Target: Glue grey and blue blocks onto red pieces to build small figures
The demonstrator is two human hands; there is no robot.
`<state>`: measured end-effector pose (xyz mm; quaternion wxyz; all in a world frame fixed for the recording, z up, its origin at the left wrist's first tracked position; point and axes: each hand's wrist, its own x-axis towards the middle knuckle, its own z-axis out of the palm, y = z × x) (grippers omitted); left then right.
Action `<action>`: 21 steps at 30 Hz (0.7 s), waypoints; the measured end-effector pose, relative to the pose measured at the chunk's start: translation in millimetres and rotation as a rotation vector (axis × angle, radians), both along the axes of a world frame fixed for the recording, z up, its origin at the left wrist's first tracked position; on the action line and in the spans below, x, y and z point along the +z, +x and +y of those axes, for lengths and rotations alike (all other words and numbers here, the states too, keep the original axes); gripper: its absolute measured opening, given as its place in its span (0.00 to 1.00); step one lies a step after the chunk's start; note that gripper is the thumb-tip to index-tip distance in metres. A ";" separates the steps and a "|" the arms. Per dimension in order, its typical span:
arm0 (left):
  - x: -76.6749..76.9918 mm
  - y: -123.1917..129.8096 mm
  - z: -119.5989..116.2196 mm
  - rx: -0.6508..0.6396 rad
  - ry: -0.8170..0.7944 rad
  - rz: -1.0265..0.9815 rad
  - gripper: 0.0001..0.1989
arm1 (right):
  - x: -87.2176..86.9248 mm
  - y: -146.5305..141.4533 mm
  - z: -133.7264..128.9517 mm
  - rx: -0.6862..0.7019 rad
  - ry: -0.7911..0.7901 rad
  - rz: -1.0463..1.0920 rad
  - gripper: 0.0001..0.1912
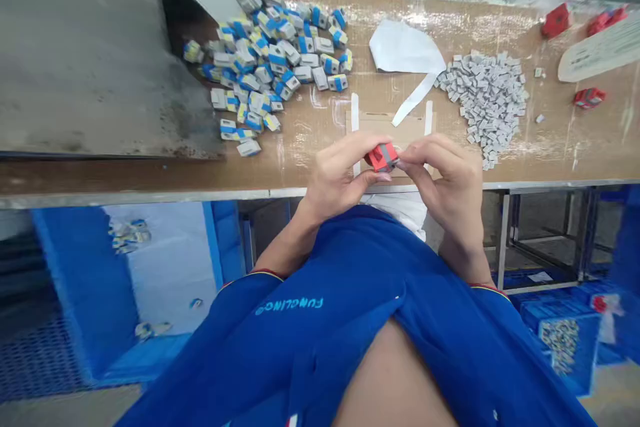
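Near the table's front edge, my left hand [345, 170] is closed around a small red block with a grey band [383, 157], gripping it between thumb and fingers. My right hand [443, 170] is at the block's right side, thumb and forefinger pinched together against it; whatever lies between those fingertips is too small to make out. Beneath both hands lies a piece of brown cardboard [373, 123] with white strips on it. Right of my right hand is a heap of small white pieces [490, 97].
At the left, a pile of white blocks with blue and yellow bands [280, 57] lies beside a grey metal cabinet [95, 60]. White paper [405, 47] lies behind my hands. Several red pieces, such as this red block [555, 20], sit far right. Blue crates [213, 247] stand below the table.
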<state>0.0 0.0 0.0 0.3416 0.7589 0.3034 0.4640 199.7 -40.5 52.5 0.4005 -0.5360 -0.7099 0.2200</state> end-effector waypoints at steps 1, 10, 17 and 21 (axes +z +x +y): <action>1.8 -0.4 -0.6 0.005 0.000 0.010 0.23 | 1.5 -1.6 -1.6 -0.014 0.010 -0.007 0.07; 1.0 3.7 -0.1 -0.009 0.014 0.019 0.22 | 0.3 -18.4 -14.3 -0.207 0.105 -0.112 0.10; -1.9 -3.6 10.5 -0.152 -0.009 -0.091 0.27 | -0.2 3.5 -9.4 0.001 0.037 0.071 0.05; 1.7 -8.4 11.4 -0.231 -0.071 -0.107 0.30 | 5.1 14.5 -3.5 0.110 0.012 0.030 0.03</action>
